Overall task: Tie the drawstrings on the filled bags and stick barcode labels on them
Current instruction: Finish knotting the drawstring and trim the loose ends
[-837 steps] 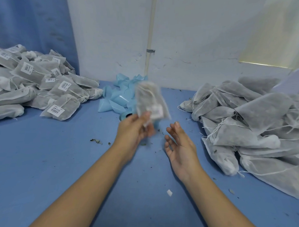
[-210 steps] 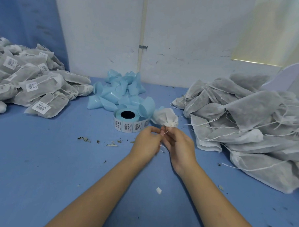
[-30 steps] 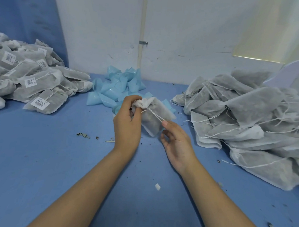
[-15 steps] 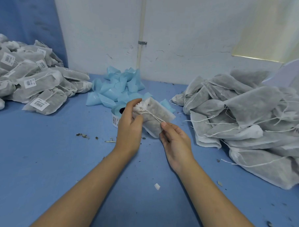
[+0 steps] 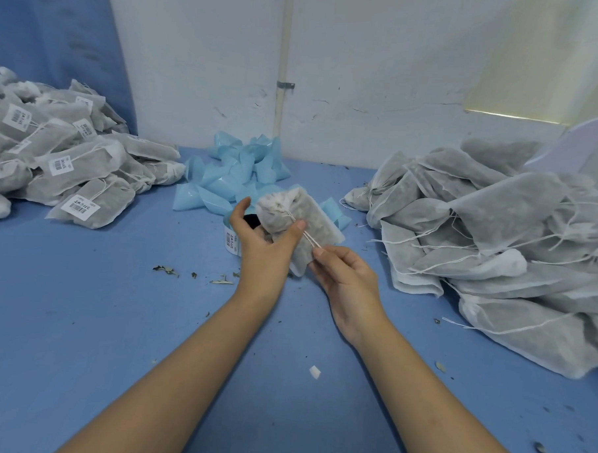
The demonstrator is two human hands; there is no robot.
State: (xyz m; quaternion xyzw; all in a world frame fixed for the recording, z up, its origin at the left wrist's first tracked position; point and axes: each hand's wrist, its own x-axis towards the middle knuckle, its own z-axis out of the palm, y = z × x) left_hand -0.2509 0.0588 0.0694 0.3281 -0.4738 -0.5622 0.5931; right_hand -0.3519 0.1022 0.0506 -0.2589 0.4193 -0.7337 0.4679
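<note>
A filled grey mesh bag (image 5: 313,223) with its neck gathered is held above the blue table. My left hand (image 5: 262,245) grips it just below the cinched neck, thumb pressed on the front. My right hand (image 5: 343,272) pinches the two white drawstrings (image 5: 309,238), which run taut from the neck down to its fingertips. Behind the left hand stands a roll of barcode labels (image 5: 231,238), mostly hidden. On the right lies a pile of unlabelled filled bags (image 5: 496,235) with loose strings. On the left lies a pile of tied, labelled bags (image 5: 63,168).
A heap of light blue label backing strips (image 5: 234,175) lies at the back centre against the white wall. Dried leaf crumbs (image 5: 165,270) and a small white scrap (image 5: 314,371) are scattered on the blue table (image 5: 98,320).
My right hand has slid down a little along the strings and now pulls them taut. The left hand's fingers have opened slightly behind the bag, which sits a little lower.
</note>
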